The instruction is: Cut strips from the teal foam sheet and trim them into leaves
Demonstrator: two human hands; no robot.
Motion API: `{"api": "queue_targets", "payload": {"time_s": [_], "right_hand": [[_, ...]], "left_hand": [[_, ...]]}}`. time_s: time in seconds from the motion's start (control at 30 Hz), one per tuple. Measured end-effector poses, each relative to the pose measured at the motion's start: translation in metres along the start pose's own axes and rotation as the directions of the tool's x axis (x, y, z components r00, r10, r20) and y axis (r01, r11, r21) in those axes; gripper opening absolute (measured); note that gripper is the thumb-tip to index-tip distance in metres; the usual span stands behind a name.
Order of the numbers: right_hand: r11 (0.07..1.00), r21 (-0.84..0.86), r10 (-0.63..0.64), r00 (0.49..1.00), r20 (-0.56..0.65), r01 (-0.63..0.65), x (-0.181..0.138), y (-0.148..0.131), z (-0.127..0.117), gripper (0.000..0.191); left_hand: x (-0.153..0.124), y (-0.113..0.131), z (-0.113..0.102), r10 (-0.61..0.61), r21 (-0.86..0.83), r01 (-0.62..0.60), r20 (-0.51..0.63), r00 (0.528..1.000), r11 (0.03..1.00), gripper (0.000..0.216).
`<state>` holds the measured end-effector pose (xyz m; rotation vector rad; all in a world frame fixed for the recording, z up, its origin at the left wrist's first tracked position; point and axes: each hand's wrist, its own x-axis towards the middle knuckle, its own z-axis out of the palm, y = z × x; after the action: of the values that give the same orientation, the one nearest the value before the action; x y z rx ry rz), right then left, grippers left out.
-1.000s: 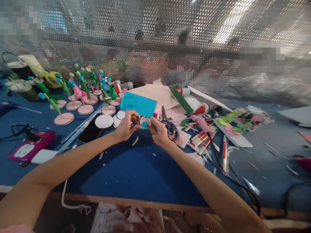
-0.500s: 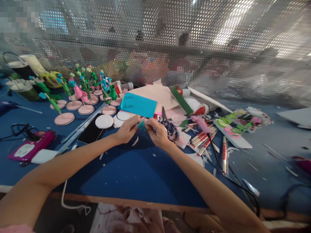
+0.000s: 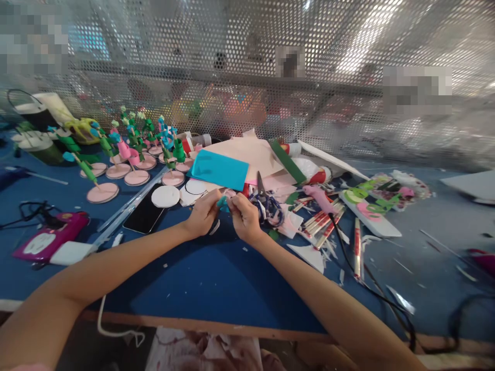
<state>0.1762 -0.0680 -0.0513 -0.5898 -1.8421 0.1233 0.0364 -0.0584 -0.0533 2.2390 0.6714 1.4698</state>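
My left hand and my right hand meet over the blue table, fingertips pinched together on a small teal foam piece. Both hands are closed around it, and most of the piece is hidden by my fingers. Scissors lie just right of my right hand. A teal foam sheet rests behind my hands on pink sheets.
Several foam flowers on round pink bases stand at the back left. A black phone and white discs lie left of my hands. A pink glue gun, glue sticks, a black cable and scraps crowd the right. A perforated metal screen closes the back.
My hands have drawn closer together and slightly toward me. The teal piece, stretched between them a second ago, is now bunched tightly between my fingertips.
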Motion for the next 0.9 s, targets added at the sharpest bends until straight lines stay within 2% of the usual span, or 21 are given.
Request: {"api": "queue_targets", "payload": {"time_s": [0.2,0.37,0.43,0.5,0.6,0.73,0.83,0.9], "right_hand": [[1.0,0.019,0.018,1.0,-0.025,-0.018,-0.001,-0.003,0.004,0.025],[0.997,0.045,0.068,0.996,-0.054,-0.066,-0.003,-0.004,0.006,0.025],[0.998,0.007,0.062,0.995,-0.073,-0.061,-0.005,-0.001,0.005,0.024],[0.998,-0.062,0.017,0.997,-0.07,-0.021,-0.008,0.004,0.003,0.022],[0.981,-0.178,-0.075,0.997,0.008,0.076,-0.011,0.015,-0.005,0.017],[0.945,-0.282,-0.127,0.982,0.142,0.164,-0.011,0.026,-0.014,0.018],[0.953,-0.268,-0.105,0.983,0.151,0.143,-0.01,0.029,-0.016,0.02],[0.971,-0.238,-0.014,0.997,0.078,0.032,-0.01,0.029,-0.016,0.019]], "left_hand": [[-0.002,0.0,0.001,0.028,0.034,-0.027,-0.027,0.999,0.999,0.03],[-0.001,0.0,0.0,-0.019,0.027,0.019,-0.009,1.0,0.999,0.033],[-0.001,-0.002,-0.002,-0.04,0.021,0.04,0.009,0.999,0.999,0.035],[0.0,-0.005,-0.004,-0.007,0.034,0.006,0.026,1.0,0.999,0.035],[0.001,-0.01,-0.006,0.11,0.083,-0.116,0.073,0.991,0.99,0.046],[0.0,-0.014,-0.006,0.197,0.132,-0.206,0.074,0.978,0.97,0.032],[0.0,-0.016,-0.005,0.134,0.12,-0.134,0.013,0.991,0.984,0.028],[0.001,-0.018,-0.004,0.043,0.095,-0.042,-0.017,0.999,0.995,0.029]]}}
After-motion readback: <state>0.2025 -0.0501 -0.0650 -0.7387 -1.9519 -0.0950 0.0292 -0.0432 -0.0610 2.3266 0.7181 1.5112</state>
